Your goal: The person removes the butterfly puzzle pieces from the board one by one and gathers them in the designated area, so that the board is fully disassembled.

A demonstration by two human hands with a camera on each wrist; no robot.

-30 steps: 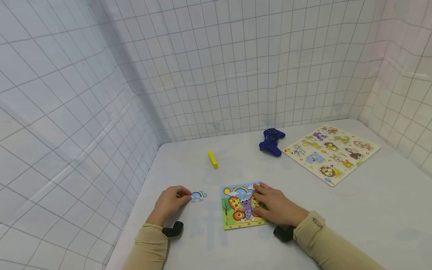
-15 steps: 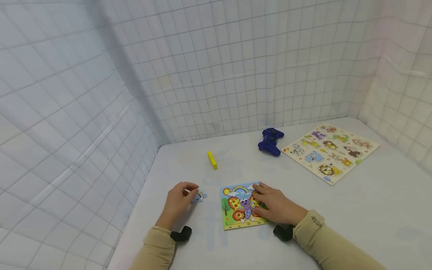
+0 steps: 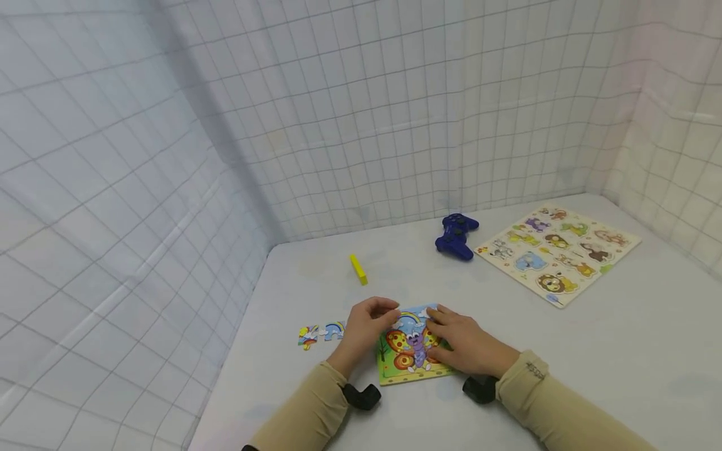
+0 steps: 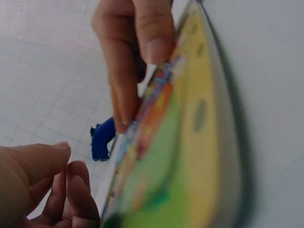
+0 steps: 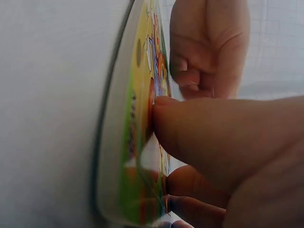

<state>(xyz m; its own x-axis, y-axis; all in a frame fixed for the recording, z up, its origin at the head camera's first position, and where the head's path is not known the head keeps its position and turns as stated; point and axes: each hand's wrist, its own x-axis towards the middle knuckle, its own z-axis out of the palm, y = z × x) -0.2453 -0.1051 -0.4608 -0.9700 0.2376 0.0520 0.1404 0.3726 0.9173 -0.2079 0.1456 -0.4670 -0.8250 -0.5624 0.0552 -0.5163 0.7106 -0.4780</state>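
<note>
A square butterfly jigsaw board (image 3: 397, 369) lies on the white table, showing a sun and rainbow picture along its top. My right hand (image 3: 467, 343) rests on its right side, fingers spread, and the thumb (image 5: 190, 123) presses the printed face in the right wrist view. Over the board's upper left corner hovers my left hand (image 3: 361, 331), covering that corner. In the left wrist view its fingers are loosely curled, thumb tip close to the index finger, with nothing visible between them. Left of it lie a rainbow jigsaw piece (image 3: 334, 331) and a mushroom jigsaw piece (image 3: 308, 336), side by side.
Behind the board lies a yellow stick-like block (image 3: 358, 269). A blue game controller (image 3: 455, 236) sits farther back, beside a large animal puzzle board (image 3: 541, 285) at the right. Grid-patterned white curtains (image 3: 361, 125) stand around the table.
My left hand has moved right, from beside the loose pieces to the board's upper left corner, uncovering both pieces. The right hand has stayed on the board.
</note>
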